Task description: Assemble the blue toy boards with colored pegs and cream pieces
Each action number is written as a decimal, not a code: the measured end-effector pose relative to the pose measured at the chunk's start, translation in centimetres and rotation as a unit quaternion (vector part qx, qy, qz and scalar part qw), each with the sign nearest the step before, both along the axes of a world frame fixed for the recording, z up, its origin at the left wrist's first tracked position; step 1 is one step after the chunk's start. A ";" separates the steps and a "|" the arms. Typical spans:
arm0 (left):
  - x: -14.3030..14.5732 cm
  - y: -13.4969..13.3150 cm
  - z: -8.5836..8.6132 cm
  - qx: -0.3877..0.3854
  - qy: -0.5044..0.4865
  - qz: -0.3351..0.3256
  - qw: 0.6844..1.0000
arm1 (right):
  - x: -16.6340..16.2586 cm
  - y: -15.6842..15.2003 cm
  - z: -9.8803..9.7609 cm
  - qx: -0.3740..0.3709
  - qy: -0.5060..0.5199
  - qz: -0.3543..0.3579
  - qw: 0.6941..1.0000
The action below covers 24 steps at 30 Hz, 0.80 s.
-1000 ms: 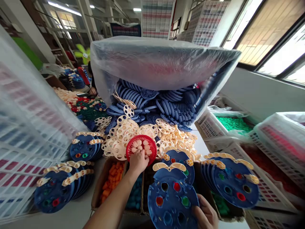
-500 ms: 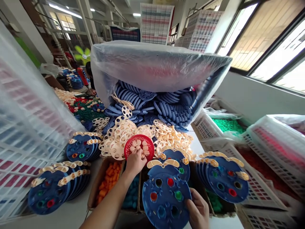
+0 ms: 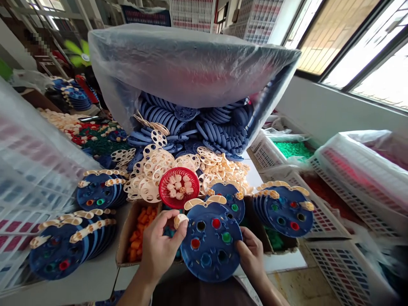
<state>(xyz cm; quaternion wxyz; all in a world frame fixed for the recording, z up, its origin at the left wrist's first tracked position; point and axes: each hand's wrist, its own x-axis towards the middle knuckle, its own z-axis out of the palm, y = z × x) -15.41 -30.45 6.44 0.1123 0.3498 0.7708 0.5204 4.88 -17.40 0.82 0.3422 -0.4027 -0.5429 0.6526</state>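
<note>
Between thumb and forefinger, my left hand (image 3: pixel 164 242) pinches a small cream plastic piece (image 3: pixel 180 220) beside the left edge of a round blue disc (image 3: pixel 211 244). My right hand (image 3: pixel 251 255) grips that disc at its right edge, thumb on the face. Coloured round inserts sit in the disc's holes, and a cream wavy strip (image 3: pixel 205 201) crosses its top. Just beyond, a red basket (image 3: pixel 163 191) holds several more small cream pieces. Another blue disc (image 3: pixel 236 203) with cream parts stands behind the held one.
Stacks of fitted blue discs stand at left (image 3: pixel 57 250) and right (image 3: pixel 287 210). Cardboard boxes hold orange pieces (image 3: pixel 140 229) and green pieces (image 3: pixel 274 240). Cream perforated rings (image 3: pixel 148 178) lie heaped before a plastic-covered crate (image 3: pixel 191 63) of blue discs. White crates (image 3: pixel 344 263) line the right side.
My left hand has come back from the red basket with a small cream piece and is now at the disc's left edge. The view has tilted downward.
</note>
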 end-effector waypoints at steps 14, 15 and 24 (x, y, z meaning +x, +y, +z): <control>1.8 0.5 0.4 -0.003 0.256 0.016 0.967 | 0.0 -0.3 1.5 0.001 0.003 0.010 1.000; 1.9 0.5 0.4 -0.002 0.262 0.017 0.965 | 0.0 -0.3 1.5 0.000 0.004 0.012 1.000; 2.6 0.0 0.2 0.018 0.247 -0.018 0.969 | 0.0 -0.1 1.5 -0.012 0.015 0.017 1.000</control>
